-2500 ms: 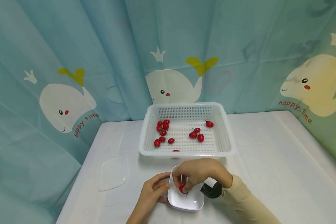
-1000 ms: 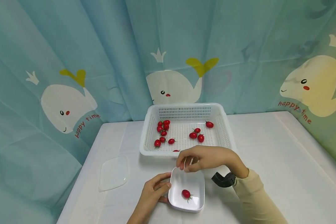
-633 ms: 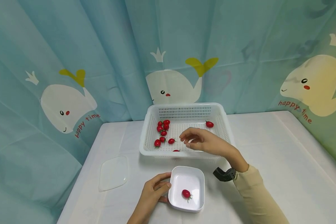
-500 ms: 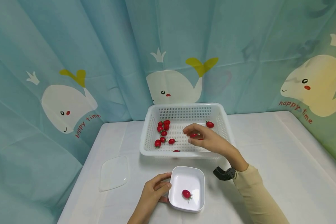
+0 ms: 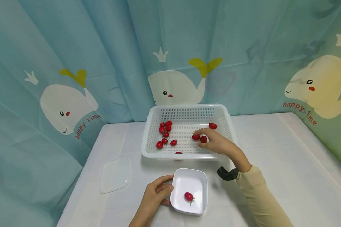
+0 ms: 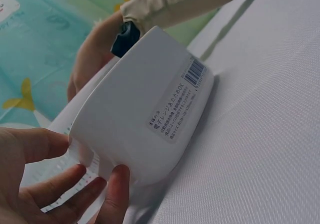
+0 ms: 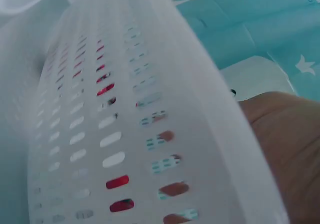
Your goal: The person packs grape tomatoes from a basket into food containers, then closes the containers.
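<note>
A white square box (image 5: 190, 186) stands on the table with one cherry tomato (image 5: 188, 196) in it. My left hand (image 5: 156, 192) rests its fingertips against the box's left outer wall; the left wrist view shows those fingers (image 6: 115, 194) beside a printed label. My right hand (image 5: 217, 142) reaches into the white slotted basket (image 5: 187, 156), its thumb and fingers spread around two cherry tomatoes (image 5: 203, 139). A third tomato there is hidden by the hand. In the right wrist view the basket's wall (image 7: 115, 134) covers most of the fingers.
Several cherry tomatoes (image 5: 166, 134) lie in the basket's left half, and one tomato (image 5: 212, 125) near its back right. A clear lid (image 5: 115, 175) lies flat at the left. Behind the white table (image 5: 272, 176) hangs a whale-print curtain (image 5: 116, 63).
My right hand let go of a tomato in the box, rose over the basket's front rim and came down among the right-hand tomatoes. The left hand has stayed at the box.
</note>
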### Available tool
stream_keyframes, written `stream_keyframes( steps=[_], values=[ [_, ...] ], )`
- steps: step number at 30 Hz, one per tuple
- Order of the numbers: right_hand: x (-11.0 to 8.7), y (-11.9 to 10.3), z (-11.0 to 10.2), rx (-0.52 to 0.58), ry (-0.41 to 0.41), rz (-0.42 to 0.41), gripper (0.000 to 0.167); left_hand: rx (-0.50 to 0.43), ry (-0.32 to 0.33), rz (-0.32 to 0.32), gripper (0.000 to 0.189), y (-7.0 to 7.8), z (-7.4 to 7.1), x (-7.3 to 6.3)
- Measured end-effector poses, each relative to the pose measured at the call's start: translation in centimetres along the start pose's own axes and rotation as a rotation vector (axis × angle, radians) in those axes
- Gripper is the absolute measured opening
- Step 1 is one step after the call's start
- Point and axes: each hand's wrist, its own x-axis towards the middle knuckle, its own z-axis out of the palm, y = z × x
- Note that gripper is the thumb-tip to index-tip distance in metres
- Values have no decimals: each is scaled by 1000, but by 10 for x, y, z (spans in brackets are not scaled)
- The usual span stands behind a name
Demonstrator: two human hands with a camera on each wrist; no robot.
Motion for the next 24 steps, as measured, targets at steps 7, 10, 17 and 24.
stream_keyframes(
  steps=[7,10,17,24],
  values=[
    [-3,0,-1,-83,-109,96,42,7,-2,6,52,0,0,1],
    [-5,-2,-1,-98,-151,98,40,8,-2,6,52,0,0,1],
    [-2,-2,0,-144,-83,60,38,7,-3,7,52,0,1,-1],
    [-2,5,-1,-177,-87,89,38,8,1,4,51,1,1,-1]
  ],
)
